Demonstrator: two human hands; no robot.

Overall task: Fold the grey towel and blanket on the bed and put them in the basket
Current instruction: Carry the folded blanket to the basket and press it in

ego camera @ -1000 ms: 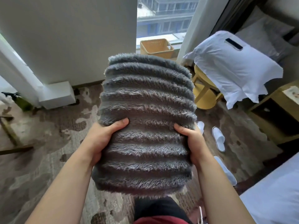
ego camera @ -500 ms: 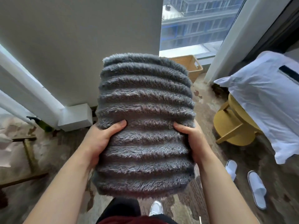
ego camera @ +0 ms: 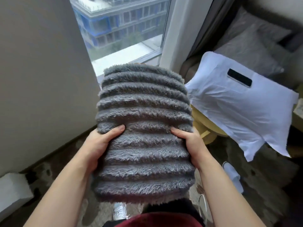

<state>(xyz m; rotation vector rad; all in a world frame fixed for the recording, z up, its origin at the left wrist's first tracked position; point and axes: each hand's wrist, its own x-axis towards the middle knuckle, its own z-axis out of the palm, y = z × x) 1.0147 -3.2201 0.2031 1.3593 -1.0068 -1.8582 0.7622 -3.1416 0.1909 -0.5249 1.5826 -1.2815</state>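
Single head-worn view, angled forward and down, close over both forearms

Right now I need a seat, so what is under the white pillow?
A yellow stool or small table; the white pillow covers most of its top, and the blanket hides its left side.

— How many of each kind?
— One folded grey ribbed fleece blanket (ego camera: 144, 128). Two grips: the left grip (ego camera: 100, 145) and the right grip (ego camera: 188, 145).
— And beyond them?
— One white rectangular pillow (ego camera: 237, 115), one flat black phone (ego camera: 239, 77), one round yellow wooden stool (ego camera: 205, 128), one white boxy block (ego camera: 13, 190).
— Slippers?
— One white flat slipper (ego camera: 232, 176) for certain; perhaps a second, blurred, near the bottom edge.
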